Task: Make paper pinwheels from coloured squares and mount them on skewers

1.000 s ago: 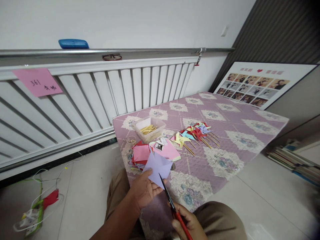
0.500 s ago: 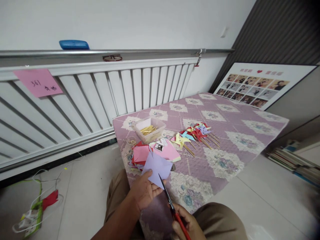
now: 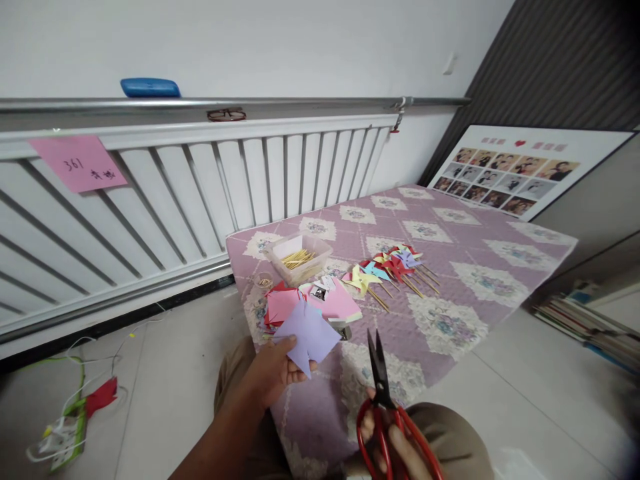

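A purple paper square (image 3: 316, 335) with slits cut in it is pinched in my left hand (image 3: 277, 373), thumb on top and fingers beneath. My right hand (image 3: 395, 443) grips red-handled scissors (image 3: 381, 387), their dark blades slightly apart and pointing away from me, to the right of the paper and apart from it. Just beyond the purple sheet lie a pink and red paper stack (image 3: 283, 305) and larger pink sheets (image 3: 343, 303). Several finished paper pinwheels (image 3: 397, 267) on sticks lie further right on the table.
A clear plastic box (image 3: 300, 263) of thin wooden sticks and a small round container (image 3: 263, 281) stand on the flowered tablecloth (image 3: 450, 327). Behind the table runs a white radiator (image 3: 275, 180). A power strip (image 3: 67, 437) with cables lies on the floor at left.
The scissors have come away from the purple paper, moving right and turning, and their blades have parted. My left hand has shifted slightly left with the paper.
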The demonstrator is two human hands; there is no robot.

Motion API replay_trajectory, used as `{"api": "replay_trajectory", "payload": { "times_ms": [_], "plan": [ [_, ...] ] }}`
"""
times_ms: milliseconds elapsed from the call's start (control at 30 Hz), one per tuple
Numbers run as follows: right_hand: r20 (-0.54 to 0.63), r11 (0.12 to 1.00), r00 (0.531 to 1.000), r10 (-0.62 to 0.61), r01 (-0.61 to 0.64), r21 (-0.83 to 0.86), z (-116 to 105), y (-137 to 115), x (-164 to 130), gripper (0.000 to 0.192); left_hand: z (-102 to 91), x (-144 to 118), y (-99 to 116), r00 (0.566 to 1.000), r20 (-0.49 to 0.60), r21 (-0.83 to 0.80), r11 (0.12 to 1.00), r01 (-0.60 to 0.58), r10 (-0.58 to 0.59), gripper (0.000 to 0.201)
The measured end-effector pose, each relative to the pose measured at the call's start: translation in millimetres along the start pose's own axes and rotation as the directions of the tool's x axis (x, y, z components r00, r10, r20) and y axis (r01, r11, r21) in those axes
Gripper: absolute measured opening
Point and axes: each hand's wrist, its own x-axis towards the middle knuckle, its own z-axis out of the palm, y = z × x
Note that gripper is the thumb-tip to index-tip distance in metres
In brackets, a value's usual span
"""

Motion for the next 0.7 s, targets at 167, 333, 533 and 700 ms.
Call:
{"api": "replay_trajectory", "payload": {
  "times_ms": [167,333,533,700],
  "plan": [
    [-0.055,0.988,0.998,0.037,-0.029,0.149,9,-12,18,0.053,0.1,-6,-8,0.99,0.142,0.247,0.969,-0.013,-0.023,0.018],
    [-0.087,0.986,0.995,0.042,-0.027,0.161,29,-30,27,0.052,0.7,-9,-5,0.97,0.243,0.512,0.851,-0.114,-0.017,0.02],
    [0.033,0.994,0.999,-0.034,0.03,0.107,53,-41,32,0.041,-3.0,-6,7,0.956,0.284,0.725,0.67,-0.161,-0.077,0.02],
    [-0.004,0.993,1.0,-0.024,0.025,0.113,58,-34,34,0.04,-4.6,-3,-2,0.968,0.247,0.564,0.817,-0.117,-0.032,0.021]
  ]
}}
